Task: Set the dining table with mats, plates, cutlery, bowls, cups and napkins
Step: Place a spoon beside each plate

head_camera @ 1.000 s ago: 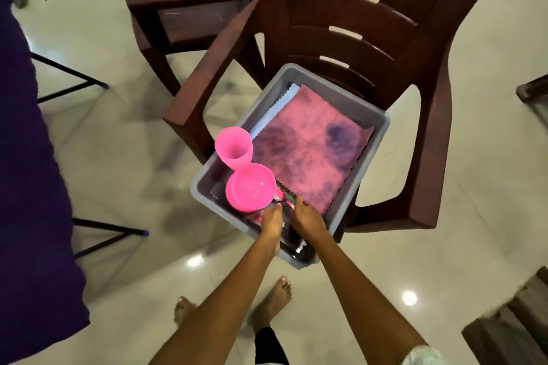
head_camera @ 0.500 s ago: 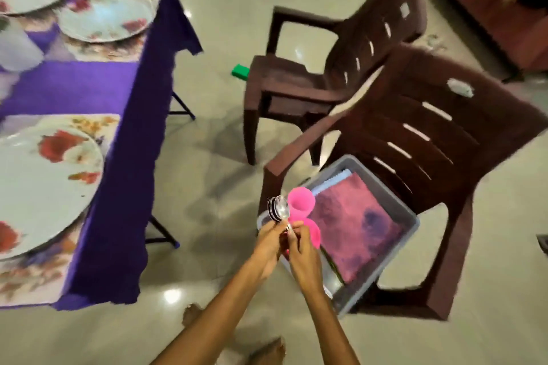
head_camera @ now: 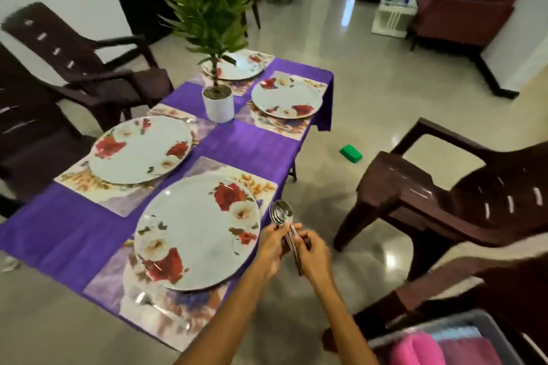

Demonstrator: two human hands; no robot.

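Note:
A stack of metal spoons (head_camera: pixel 281 213) stands upright just off the table's right edge. My left hand (head_camera: pixel 274 241) grips the handles near the bowls and my right hand (head_camera: pixel 314 255) holds them lower down. The table with a purple cloth (head_camera: pixel 246 145) carries several floral mats, each with a white rose-patterned plate; the nearest plate (head_camera: pixel 197 231) lies just left of my hands. The grey tub (head_camera: pixel 486 320) with pink items and cloth sits at the bottom right on a chair.
A potted plant in a white pot (head_camera: pixel 218 104) stands mid-table. Dark brown plastic chairs stand at the left (head_camera: pixel 74 68) and right (head_camera: pixel 444 195). A green block (head_camera: pixel 350 153) lies on the tiled floor. A maroon armchair (head_camera: pixel 462 6) stands at the back right.
My view has swung from the tub on the chair to the table. Both hands lifted the spoons out of the tub and carried them to the table's right edge.

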